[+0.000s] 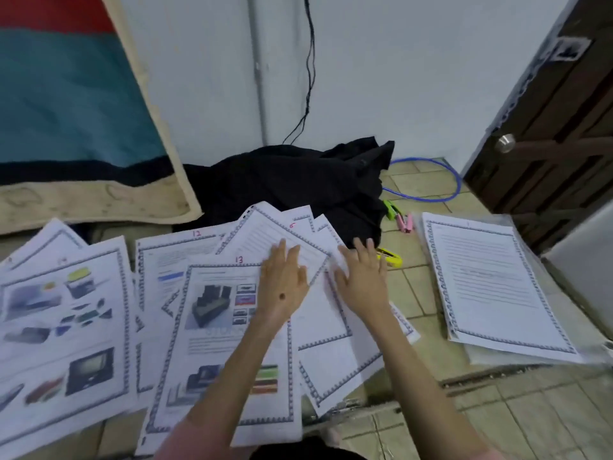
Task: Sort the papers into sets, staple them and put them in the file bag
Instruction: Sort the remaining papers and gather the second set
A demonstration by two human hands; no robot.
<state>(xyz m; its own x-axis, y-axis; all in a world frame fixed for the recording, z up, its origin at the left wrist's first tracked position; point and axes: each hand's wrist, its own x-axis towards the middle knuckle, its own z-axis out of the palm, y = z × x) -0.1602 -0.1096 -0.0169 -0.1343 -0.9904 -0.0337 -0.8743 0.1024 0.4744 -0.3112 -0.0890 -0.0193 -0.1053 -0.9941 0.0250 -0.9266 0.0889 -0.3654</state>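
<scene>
Two hands (326,280) flat on scattered papers (212,327)

two bare forearms are seen, each ending in a bare hand: the left hand (283,287) and the right hand (363,280). pink sleeves are worn, seen only at the upper arms. a small dark mark is carried on the left hand's back.

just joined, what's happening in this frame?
A person is sorting loose printed papers spread over a tiled floor. The left hand and right hand both lie flat, fingers spread, on overlapping sheets near the middle. A separate stack sits apart on the right, on what looks like a clear file bag. Staplers lie untouched by a black cloth.
</scene>
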